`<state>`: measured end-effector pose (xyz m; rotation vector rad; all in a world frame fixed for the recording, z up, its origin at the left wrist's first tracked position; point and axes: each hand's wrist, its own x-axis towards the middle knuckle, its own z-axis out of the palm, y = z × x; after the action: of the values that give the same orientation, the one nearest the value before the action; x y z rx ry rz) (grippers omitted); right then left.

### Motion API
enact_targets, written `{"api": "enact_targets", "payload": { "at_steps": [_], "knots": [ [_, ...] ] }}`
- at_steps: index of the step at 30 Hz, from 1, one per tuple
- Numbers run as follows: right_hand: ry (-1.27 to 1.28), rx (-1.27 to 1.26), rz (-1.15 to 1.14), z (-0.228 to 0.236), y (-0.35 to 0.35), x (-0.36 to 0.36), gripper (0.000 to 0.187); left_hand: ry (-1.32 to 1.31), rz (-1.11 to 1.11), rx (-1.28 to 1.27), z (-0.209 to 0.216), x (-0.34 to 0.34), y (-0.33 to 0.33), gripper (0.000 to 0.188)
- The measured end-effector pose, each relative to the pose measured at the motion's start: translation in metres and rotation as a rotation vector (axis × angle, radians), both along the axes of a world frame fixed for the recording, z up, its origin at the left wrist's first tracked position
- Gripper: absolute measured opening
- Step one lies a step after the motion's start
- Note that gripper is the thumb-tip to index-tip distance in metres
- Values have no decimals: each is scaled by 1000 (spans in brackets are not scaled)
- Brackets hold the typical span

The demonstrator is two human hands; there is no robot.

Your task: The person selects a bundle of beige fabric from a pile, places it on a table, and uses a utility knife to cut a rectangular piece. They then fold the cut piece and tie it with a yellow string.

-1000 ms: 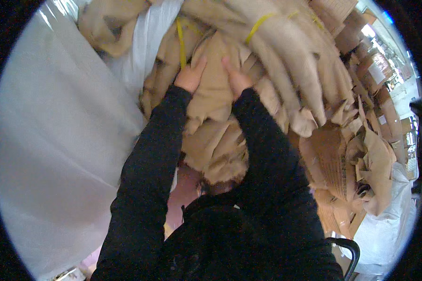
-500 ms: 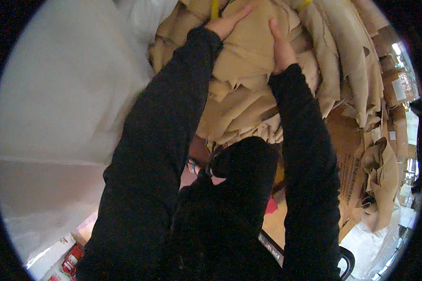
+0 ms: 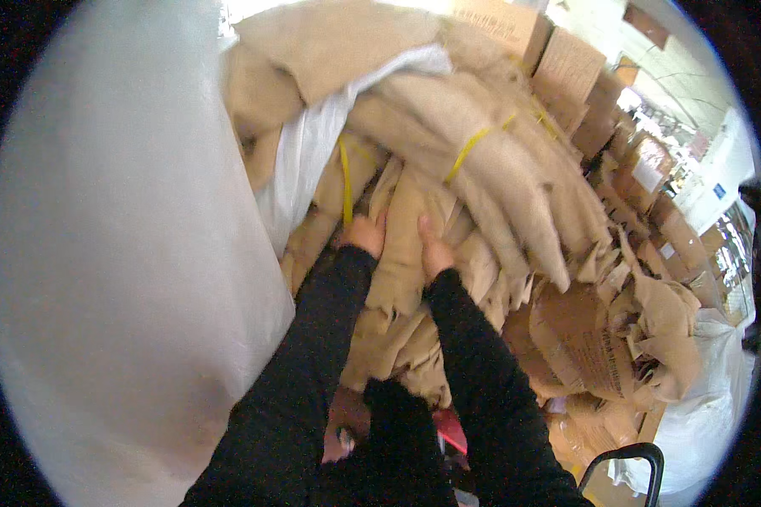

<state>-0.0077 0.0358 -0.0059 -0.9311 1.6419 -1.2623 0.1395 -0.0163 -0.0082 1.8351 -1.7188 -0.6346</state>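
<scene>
Both my hands are on a bundle of tan sheets (image 3: 404, 224), fabric or hide-like, in a large pile ahead of me. My left hand (image 3: 365, 234) grips its left side, close to a yellow strap (image 3: 346, 182). On its right side my right hand (image 3: 434, 249) holds it with the thumb pointing up; the other fingers are hidden among the folds. Above and right lies a thicker tan roll (image 3: 457, 110), bound by another yellow strap (image 3: 467, 155). More loose tan sheets (image 3: 397, 342) hang below my hands.
A tall whitish plastic-wrapped mass (image 3: 135, 237) fills the left side. White plastic (image 3: 300, 160) lies across the pile. Cardboard boxes (image 3: 571, 63) are stacked behind, at the right. A crumpled brown carton (image 3: 571, 338) and a black curved handle (image 3: 651, 460) stand at the lower right.
The view has tilted up, showing more of the pile and the boxes behind. My hands appear lower in the picture and closer together, still on the tan sheets.
</scene>
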Motion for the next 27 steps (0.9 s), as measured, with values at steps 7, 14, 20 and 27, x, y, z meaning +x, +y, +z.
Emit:
{"api": "enact_targets", "payload": {
  "at_steps": [7,14,20,27],
  "knots": [
    [142,-270,1,14,32,8,80,9,-69,-72,24,8,27,46],
    [329,-99,-29,24,62,16,80,-50,-119,-4,15,22,50,41],
    [676,17,132,39,37,13,65,344,143,-478,33,33,63,48],
    [459,52,-103,34,19,42,85,245,-177,119,14,18,51,89]
  ]
}}
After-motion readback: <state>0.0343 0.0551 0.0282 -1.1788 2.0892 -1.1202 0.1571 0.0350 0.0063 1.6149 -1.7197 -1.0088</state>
